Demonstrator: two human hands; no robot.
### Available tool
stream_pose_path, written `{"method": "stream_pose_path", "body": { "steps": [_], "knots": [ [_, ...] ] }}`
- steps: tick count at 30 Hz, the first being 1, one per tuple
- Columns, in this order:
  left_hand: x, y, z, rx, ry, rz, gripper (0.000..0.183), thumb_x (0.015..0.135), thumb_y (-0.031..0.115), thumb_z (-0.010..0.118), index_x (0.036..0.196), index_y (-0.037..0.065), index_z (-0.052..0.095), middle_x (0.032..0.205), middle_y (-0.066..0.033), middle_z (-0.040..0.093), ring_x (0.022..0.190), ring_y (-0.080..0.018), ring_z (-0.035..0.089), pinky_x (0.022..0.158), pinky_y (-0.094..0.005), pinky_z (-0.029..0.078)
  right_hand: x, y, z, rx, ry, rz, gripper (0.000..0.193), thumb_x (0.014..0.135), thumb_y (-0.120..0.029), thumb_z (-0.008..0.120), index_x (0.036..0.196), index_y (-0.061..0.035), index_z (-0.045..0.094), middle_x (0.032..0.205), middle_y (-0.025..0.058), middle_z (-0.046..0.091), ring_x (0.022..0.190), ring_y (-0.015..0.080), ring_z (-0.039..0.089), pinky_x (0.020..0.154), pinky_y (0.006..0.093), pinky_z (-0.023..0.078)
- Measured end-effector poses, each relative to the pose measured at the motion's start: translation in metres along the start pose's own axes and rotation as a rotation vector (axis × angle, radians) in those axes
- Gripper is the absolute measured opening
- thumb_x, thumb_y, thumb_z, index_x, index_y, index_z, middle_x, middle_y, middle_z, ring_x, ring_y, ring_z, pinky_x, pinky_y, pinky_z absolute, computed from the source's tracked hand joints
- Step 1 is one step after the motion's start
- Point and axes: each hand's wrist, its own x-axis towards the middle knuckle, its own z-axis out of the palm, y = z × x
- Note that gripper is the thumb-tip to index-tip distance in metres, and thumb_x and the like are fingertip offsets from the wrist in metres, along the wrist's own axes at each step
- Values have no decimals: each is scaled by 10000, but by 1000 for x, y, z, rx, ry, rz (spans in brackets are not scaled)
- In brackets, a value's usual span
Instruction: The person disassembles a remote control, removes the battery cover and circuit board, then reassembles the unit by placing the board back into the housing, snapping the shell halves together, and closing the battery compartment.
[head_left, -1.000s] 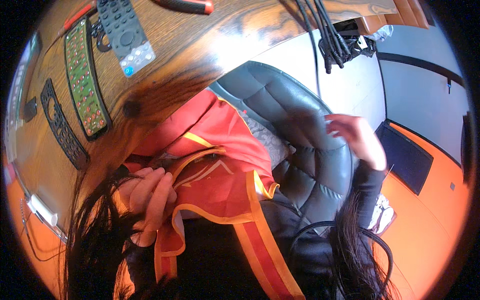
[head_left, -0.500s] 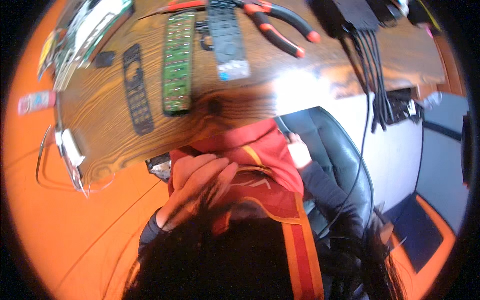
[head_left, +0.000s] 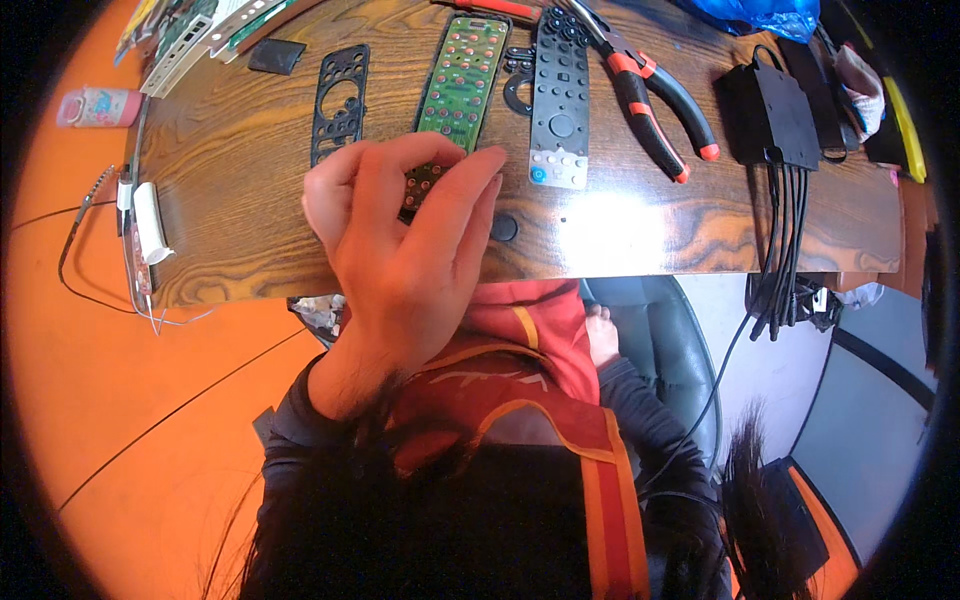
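Note:
My left hand (head_left: 395, 235) is raised over the near edge of the wooden table, fingers bent and thumb side toward the right. Nothing shows between the fingers. It covers the lower end of a green circuit board (head_left: 462, 85) in a long dark remote-control shell. Left of the board lies a black remote faceplate (head_left: 341, 100) with cut-out holes, its lower end behind my fingers. To the right is a grey rubber keypad (head_left: 561, 95) with round buttons. My right hand (head_left: 602, 338) rests low beside the red apron, its fingers partly hidden.
Red-and-black pliers (head_left: 660, 100) lie right of the keypad, near a black box (head_left: 770, 110) with several cables. A small dark disc (head_left: 504, 228) is near the front edge. A black cover (head_left: 276, 56), a pink bottle (head_left: 98, 107) and a white power strip (head_left: 150, 222) are at left.
My left hand has risen from my lap to over the table's edge and the circuit board. The view has shifted, so the table items appear farther right. My right hand stays low.

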Motion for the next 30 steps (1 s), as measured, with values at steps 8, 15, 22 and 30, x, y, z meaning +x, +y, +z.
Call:
{"method": "stream_pose_path", "body": {
  "steps": [8,15,22,30],
  "knots": [
    [-15,-5,-23,-23,-92,-18,263,683,29,729,930,112,696,911,-2,602,853,-219,494,766,-304,395,-26,-24,-143,681,314,-302,53,782,0,658,819,-24,628,804,110,635,693,242,631,618,309,504],
    [-25,0,-21,-78,-93,-6,284,678,22,709,949,106,693,916,-5,610,866,-217,499,769,-300,402,-9,-85,-224,766,825,-405,180,694,124,657,820,1,620,813,133,671,749,215,662,665,274,525],
    [-32,-20,-21,35,-28,-41,306,669,-4,677,953,109,694,921,-15,615,899,-220,522,783,-299,427,27,-89,-250,358,951,-386,226,680,76,684,884,-15,645,886,103,635,785,252,601,722,305,489],
    [-38,-36,-16,41,-62,18,321,690,82,652,1009,106,684,979,-28,615,931,-242,516,850,-323,407,7,-81,-251,394,978,-244,263,716,71,712,964,-11,679,876,113,644,746,193,631,670,266,503]
  ]
}}
